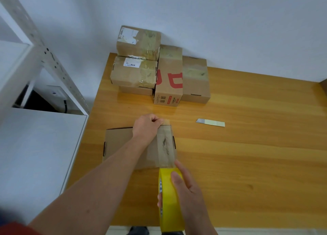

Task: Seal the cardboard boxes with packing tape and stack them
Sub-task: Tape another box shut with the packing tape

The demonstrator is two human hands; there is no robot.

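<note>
Nearest the camera, the right hand [187, 194] is wrapped around a yellow roll of packing tape [169, 199], thumb on the left side of the roll and fingers over its outer face, holding it upright at the near edge of the wooden table [247, 155]. From the roll a clear strip of tape [165, 144] runs away from the person over the right end of a flat cardboard box [122, 146] that lies on the table at its near left. The left hand [146, 126] reaches across that box and pinches the far end of the strip between thumb and fingers at the box's far edge, so both hands are closed, one on the roll and one on the tape end, well apart from each other.

To the right of the left hand, apart from the box, a utility knife blade [210, 123] lies flat on the bare wood.

At the far edge of the table, against the white wall [212, 22], taped boxes stand together: a stack of three boxes [136, 61] on the left, two of them with white shipping labels on top, a box with red lettering [169, 77] touching it in the middle, and a lower plain box [195, 79] touching that on the right.

A white metal shelf [40, 57] stands to the left of the table
</note>
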